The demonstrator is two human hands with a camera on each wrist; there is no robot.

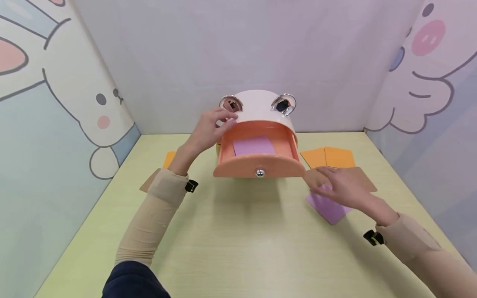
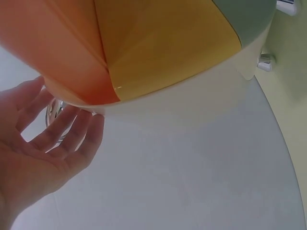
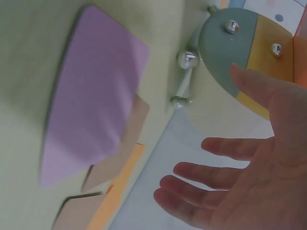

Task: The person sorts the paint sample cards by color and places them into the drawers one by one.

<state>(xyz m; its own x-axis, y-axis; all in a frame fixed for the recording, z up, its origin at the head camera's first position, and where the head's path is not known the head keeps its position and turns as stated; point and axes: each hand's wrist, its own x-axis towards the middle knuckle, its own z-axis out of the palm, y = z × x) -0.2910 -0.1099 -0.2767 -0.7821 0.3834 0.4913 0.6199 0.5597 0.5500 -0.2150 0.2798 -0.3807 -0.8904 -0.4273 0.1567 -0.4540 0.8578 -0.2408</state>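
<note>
A frog-shaped drawer cabinet (image 1: 257,105) with a white shell and silver-ringed eyes stands at the back of the table. Its orange top drawer (image 1: 238,167) is pulled out, and a purple card (image 1: 254,146) lies inside. My left hand (image 1: 208,129) is at the shell's upper left edge beside one eye, its fingertips against the rim in the left wrist view. My right hand (image 1: 343,188) hovers, fingers spread and holding nothing, above a purple stack (image 1: 331,209) of cards. In the right wrist view, the green drawer (image 3: 225,52) and yellow drawer (image 3: 271,57) are closed.
Orange cards (image 1: 339,157) and a brown card (image 1: 359,178) lie right of the cabinet, partly overlapping. Another orange card (image 1: 169,158) and brown card (image 1: 149,181) lie to the left, partly hidden by my arm. Walls with printed cartoon animals enclose the table (image 1: 238,248).
</note>
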